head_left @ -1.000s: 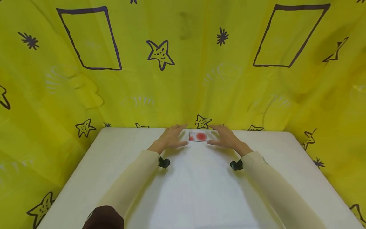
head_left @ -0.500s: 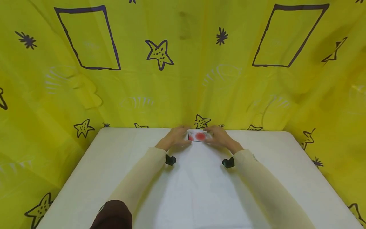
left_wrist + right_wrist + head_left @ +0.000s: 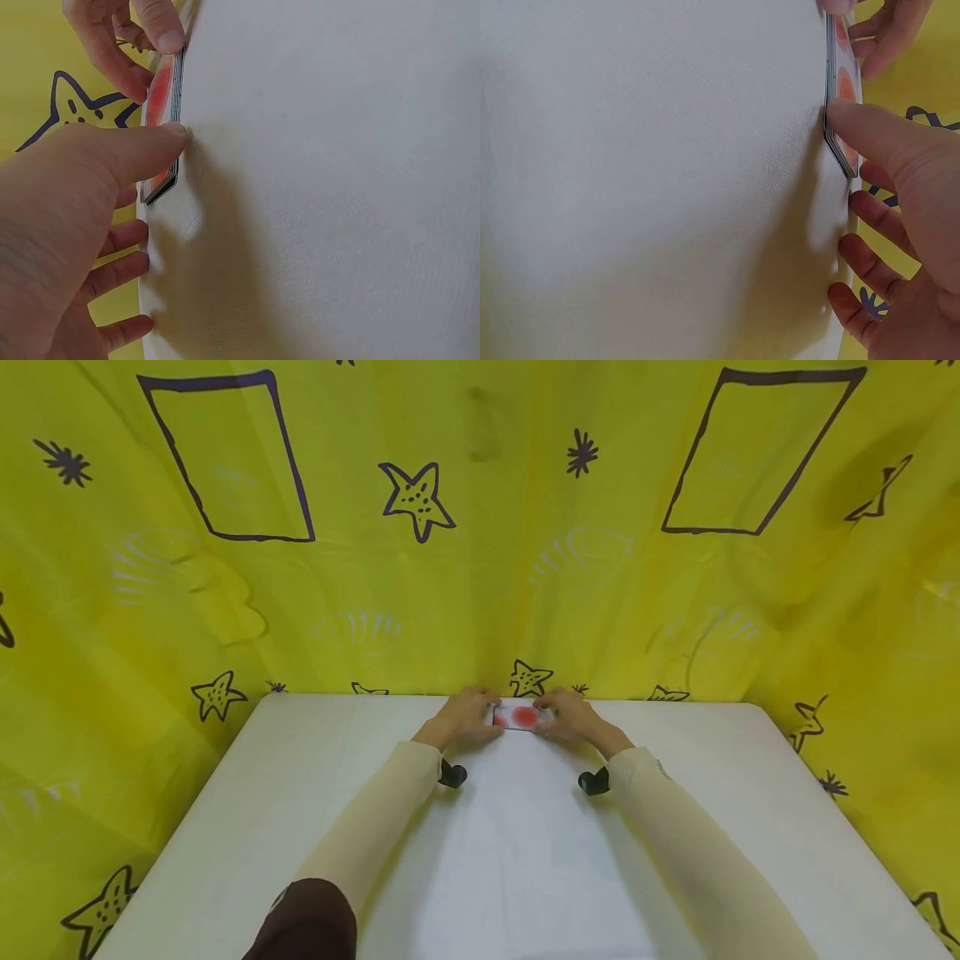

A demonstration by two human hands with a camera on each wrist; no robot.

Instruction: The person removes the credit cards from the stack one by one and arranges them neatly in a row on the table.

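Note:
A small flat stack of cards [image 3: 517,717], white with red circles on top, lies at the far edge of the white table. Several thin layers with dark edges show along its side in both wrist views. My left hand [image 3: 467,714] pinches its left end, the thumb [image 3: 154,146] on the near long edge and the forefinger mostly hidden behind. At the other end my right hand [image 3: 572,714] grips the stack the same way, thumb [image 3: 862,124] on the near edge. The remaining fingers of both hands spread along the table's far edge.
The white table [image 3: 510,843] stretches from the stack back toward me. Right behind its far edge hangs a yellow curtain [image 3: 480,585] with drawn stars and frames, which also runs along both sides. Dark camera mounts [image 3: 595,782] sit at the wrists.
Both hands have moved inward from beside the stack, and their fingers have closed on its two ends. The stack lies in almost the same place.

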